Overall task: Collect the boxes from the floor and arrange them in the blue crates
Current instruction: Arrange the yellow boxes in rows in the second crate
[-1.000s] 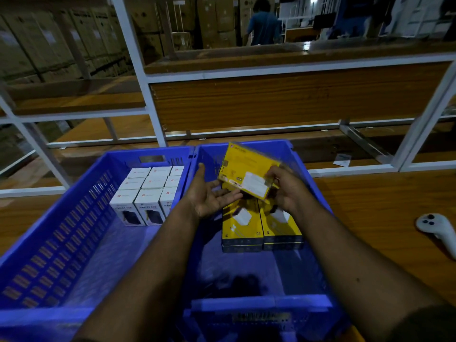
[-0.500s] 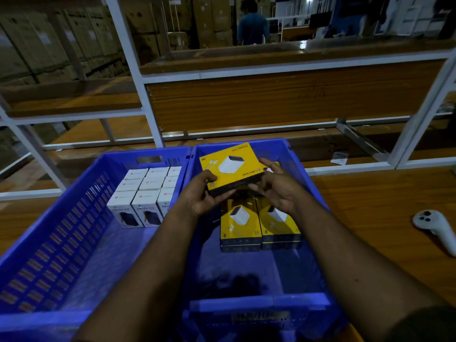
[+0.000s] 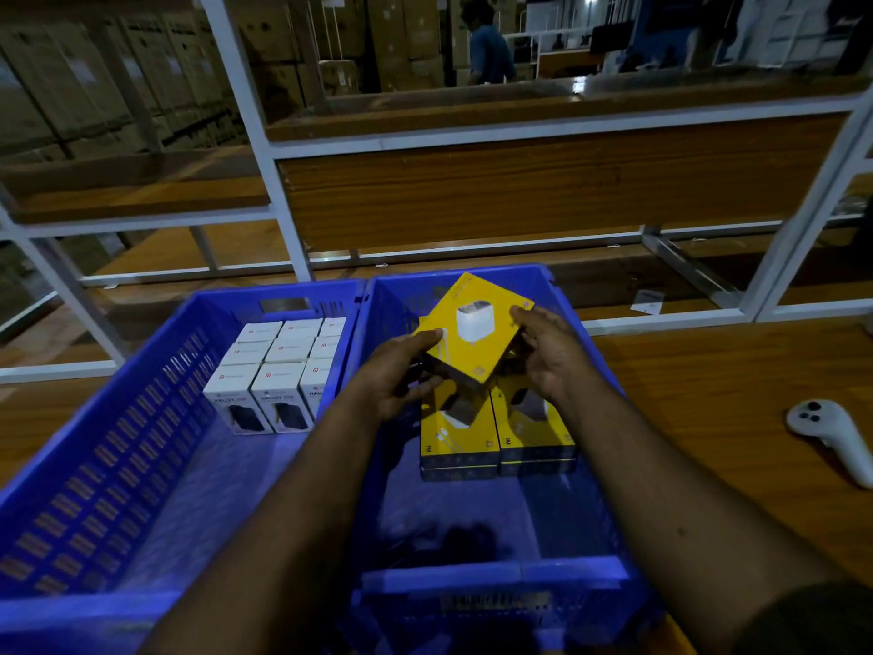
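- The yellow box [image 3: 475, 330] has turned, one corner now toward the right crate's [image 3: 600, 352] far wall, above the stacked yellow boxes [image 3: 496, 437].
- Left hand [image 3: 401, 375] and right hand [image 3: 550, 352] still grip its opposite edges.

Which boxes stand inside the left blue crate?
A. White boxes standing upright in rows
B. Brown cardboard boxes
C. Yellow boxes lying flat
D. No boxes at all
A: the left blue crate holds white boxes upright in rows at its far end, while the yellow boxes lie in the right blue crate, where both hands hold another yellow box.
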Demonstrator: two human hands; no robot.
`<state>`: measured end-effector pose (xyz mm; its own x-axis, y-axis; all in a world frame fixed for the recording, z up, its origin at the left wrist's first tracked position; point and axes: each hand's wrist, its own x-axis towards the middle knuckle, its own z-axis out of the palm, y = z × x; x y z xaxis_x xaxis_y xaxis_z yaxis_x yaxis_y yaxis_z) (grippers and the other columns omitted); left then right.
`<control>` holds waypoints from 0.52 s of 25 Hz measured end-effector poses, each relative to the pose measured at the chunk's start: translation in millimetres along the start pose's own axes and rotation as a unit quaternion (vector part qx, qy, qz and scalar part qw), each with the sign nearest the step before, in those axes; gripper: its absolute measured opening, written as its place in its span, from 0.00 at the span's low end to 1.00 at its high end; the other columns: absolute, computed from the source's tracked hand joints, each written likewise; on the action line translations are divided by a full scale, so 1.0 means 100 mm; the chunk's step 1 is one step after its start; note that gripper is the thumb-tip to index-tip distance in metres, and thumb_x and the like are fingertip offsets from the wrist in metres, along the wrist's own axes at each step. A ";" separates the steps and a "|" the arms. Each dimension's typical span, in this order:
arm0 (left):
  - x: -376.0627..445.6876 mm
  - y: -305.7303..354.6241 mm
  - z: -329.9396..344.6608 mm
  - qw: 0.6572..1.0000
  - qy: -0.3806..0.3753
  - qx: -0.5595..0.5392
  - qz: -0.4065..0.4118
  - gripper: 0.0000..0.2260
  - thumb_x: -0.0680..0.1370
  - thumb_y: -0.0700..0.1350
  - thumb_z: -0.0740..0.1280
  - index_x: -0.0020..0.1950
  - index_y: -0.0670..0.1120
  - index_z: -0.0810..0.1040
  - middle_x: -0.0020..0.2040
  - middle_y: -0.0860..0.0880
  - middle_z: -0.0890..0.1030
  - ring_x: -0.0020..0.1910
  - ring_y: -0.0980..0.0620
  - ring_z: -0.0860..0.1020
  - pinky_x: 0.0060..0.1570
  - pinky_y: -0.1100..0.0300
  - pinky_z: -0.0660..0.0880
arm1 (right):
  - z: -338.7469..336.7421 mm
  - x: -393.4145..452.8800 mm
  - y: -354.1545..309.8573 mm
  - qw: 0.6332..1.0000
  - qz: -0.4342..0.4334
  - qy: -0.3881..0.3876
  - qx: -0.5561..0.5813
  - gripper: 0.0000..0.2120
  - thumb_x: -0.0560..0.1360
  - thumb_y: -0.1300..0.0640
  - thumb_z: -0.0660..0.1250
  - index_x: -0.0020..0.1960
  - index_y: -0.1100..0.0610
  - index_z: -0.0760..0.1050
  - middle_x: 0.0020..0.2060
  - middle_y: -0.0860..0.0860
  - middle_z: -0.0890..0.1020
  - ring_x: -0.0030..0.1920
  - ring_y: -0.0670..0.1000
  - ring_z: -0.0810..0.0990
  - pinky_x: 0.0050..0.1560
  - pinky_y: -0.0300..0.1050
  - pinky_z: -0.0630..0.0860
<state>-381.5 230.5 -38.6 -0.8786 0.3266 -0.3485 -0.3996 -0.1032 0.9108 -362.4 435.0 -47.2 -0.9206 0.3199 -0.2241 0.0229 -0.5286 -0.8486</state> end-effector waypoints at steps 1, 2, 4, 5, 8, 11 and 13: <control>-0.03 -0.02 0.04 0.999 -0.023 0.040 0.000 0.13 0.77 0.47 0.72 0.58 0.44 0.76 0.51 0.46 0.81 0.48 0.50 0.83 0.46 0.55 0.82 | -0.02 0.02 0.00 1.000 -0.007 0.026 -0.011 0.10 0.75 0.59 0.70 0.56 0.59 0.77 0.44 0.56 0.84 0.40 0.55 0.83 0.39 0.49 0.81; -0.05 -0.05 0.08 0.996 -0.045 0.082 -0.010 0.14 0.77 0.45 0.72 0.59 0.42 0.75 0.51 0.46 0.82 0.46 0.50 0.84 0.45 0.55 0.83 | -0.04 0.05 0.01 0.998 -0.016 0.056 -0.025 0.08 0.75 0.59 0.71 0.53 0.60 0.78 0.43 0.57 0.84 0.41 0.57 0.84 0.42 0.52 0.82; -0.10 -0.13 0.19 0.981 -0.097 0.163 -0.039 0.09 0.78 0.41 0.71 0.55 0.40 0.75 0.47 0.48 0.83 0.43 0.51 0.84 0.46 0.53 0.83 | -0.11 0.10 0.05 0.986 -0.027 0.119 -0.116 0.10 0.74 0.61 0.72 0.54 0.62 0.79 0.47 0.60 0.84 0.47 0.60 0.83 0.49 0.56 0.81; -0.11 -0.18 0.25 0.974 -0.117 0.188 -0.050 0.06 0.78 0.39 0.70 0.52 0.41 0.75 0.46 0.49 0.82 0.44 0.50 0.83 0.50 0.49 0.83 | -0.13 0.12 0.07 0.973 -0.027 0.142 -0.178 0.11 0.74 0.61 0.71 0.55 0.62 0.79 0.49 0.60 0.82 0.49 0.59 0.82 0.51 0.52 0.79; -0.10 -0.27 0.40 0.977 -0.101 0.176 -0.067 0.13 0.78 0.36 0.70 0.59 0.44 0.70 0.53 0.46 0.79 0.46 0.44 0.83 0.51 0.48 0.82 | -0.14 0.11 0.10 0.912 0.002 0.166 -0.375 0.18 0.72 0.66 0.71 0.61 0.68 0.76 0.49 0.60 0.77 0.55 0.58 0.79 0.45 0.48 0.72; -0.06 -0.38 0.50 0.970 -0.090 0.223 -0.043 0.19 0.76 0.33 0.71 0.64 0.43 0.72 0.45 0.43 0.81 0.45 0.43 0.82 0.53 0.46 0.81 | -0.14 0.06 0.09 0.847 0.063 0.115 -0.515 0.22 0.72 0.66 0.71 0.64 0.71 0.72 0.55 0.62 0.77 0.58 0.59 0.79 0.46 0.50 0.75; -0.08 -0.45 0.56 0.944 -0.113 0.307 -0.034 0.14 0.74 0.34 0.74 0.57 0.43 0.77 0.46 0.41 0.82 0.42 0.44 0.81 0.50 0.47 0.81 | -0.13 0.00 0.08 0.816 0.074 0.059 -0.571 0.20 0.74 0.64 0.69 0.65 0.67 0.73 0.61 0.61 0.77 0.62 0.61 0.77 0.48 0.45 0.73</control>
<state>-341.4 285.3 -64.5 -0.7506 0.5122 -0.4175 -0.1646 0.4670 0.8688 -356.6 441.5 -59.9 -0.8320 0.4287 -0.3521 0.5410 0.4863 -0.6861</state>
